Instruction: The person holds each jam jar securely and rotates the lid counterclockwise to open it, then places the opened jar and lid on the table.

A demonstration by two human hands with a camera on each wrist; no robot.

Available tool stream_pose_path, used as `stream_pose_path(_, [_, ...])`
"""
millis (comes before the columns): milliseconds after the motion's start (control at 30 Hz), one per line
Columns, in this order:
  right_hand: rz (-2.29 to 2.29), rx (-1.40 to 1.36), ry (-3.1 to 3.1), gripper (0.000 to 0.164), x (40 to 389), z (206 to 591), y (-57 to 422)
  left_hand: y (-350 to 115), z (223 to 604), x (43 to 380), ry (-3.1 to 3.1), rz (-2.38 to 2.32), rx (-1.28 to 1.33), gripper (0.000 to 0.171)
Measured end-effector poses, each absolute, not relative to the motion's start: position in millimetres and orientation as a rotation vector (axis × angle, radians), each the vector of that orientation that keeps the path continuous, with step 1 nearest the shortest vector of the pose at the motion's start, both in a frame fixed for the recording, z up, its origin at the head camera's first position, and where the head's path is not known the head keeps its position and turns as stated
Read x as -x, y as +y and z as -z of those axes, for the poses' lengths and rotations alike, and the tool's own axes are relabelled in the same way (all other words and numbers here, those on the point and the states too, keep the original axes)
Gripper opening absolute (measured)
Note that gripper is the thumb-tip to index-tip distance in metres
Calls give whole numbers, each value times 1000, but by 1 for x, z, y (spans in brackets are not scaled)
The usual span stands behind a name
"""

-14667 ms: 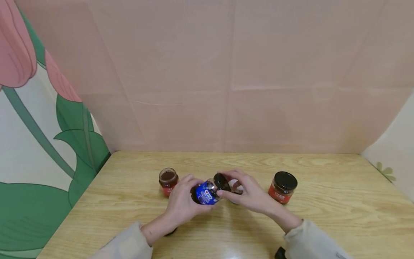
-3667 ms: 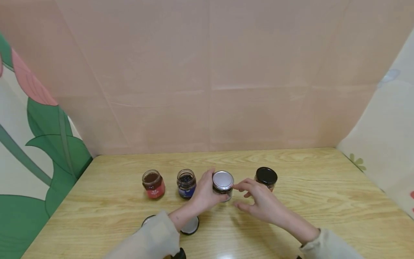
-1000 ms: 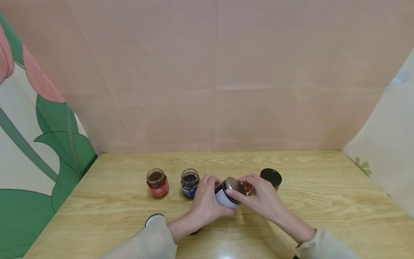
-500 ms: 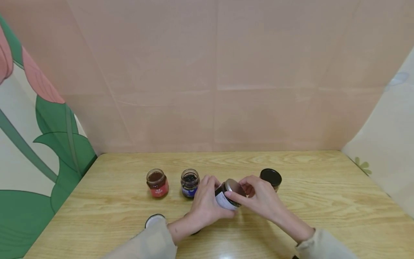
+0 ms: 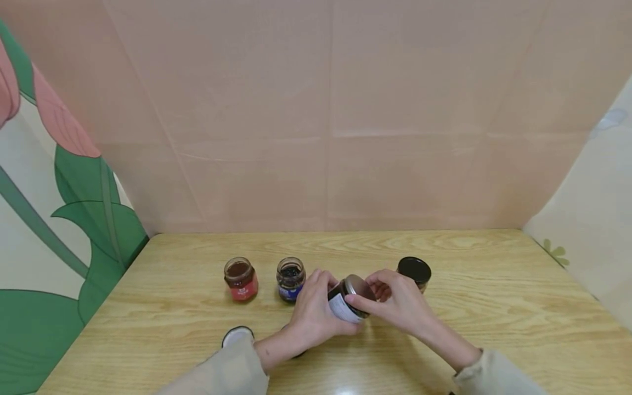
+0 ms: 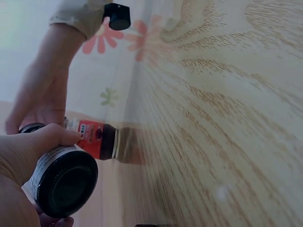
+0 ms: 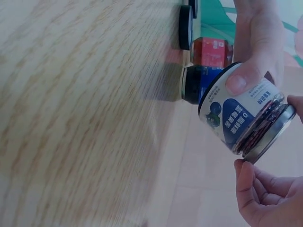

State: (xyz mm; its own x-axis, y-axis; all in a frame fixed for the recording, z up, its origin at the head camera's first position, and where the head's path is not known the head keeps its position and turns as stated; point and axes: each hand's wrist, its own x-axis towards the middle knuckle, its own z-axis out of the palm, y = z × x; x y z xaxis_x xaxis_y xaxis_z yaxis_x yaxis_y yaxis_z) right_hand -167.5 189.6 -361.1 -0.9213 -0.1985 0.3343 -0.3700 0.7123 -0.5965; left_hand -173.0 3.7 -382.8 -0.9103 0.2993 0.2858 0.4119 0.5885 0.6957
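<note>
A blueberry jam jar (image 5: 342,308) with a white label is tilted above the table, its silver lid (image 5: 362,289) facing up and to the right. My left hand (image 5: 313,315) grips the jar's body; the right wrist view shows the thumb over the label (image 7: 241,111). Thumb and fingers of my right hand (image 5: 399,300) pinch the lid's rim (image 7: 270,135). The lid sits on the jar's mouth; whether it is loose, I cannot tell. In the left wrist view the jar's dark base (image 6: 68,187) faces the camera.
To the left stand two lidless jars, one red-labelled (image 5: 241,281), one blue-labelled (image 5: 291,282). A black-lidded jar (image 5: 415,270) stands behind my right hand. One loose lid (image 5: 238,334) lies by my left sleeve; another (image 5: 300,354) is mostly hidden under the left wrist.
The blue-labelled jar, held earlier, now stands lidless on the table. The blueberry jam jar has gone from upright to tilted, and my right hand has taken its lid. The last second shows little movement.
</note>
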Motion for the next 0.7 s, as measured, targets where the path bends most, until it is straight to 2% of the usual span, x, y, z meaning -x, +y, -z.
stream_pose_path(133, [-1043,-489,-2651,31,168,362,192,3,382,172,-2665,1289,591,61])
stream_pose_path(300, [-1062,-669,-2557,35,170,363,197,0,381,173,-2668,1385,590,59])
stream_pose_path(700, [-1223,-1131,-2466,57,174,363,209,-8,375,178,-2743,1483,695,66])
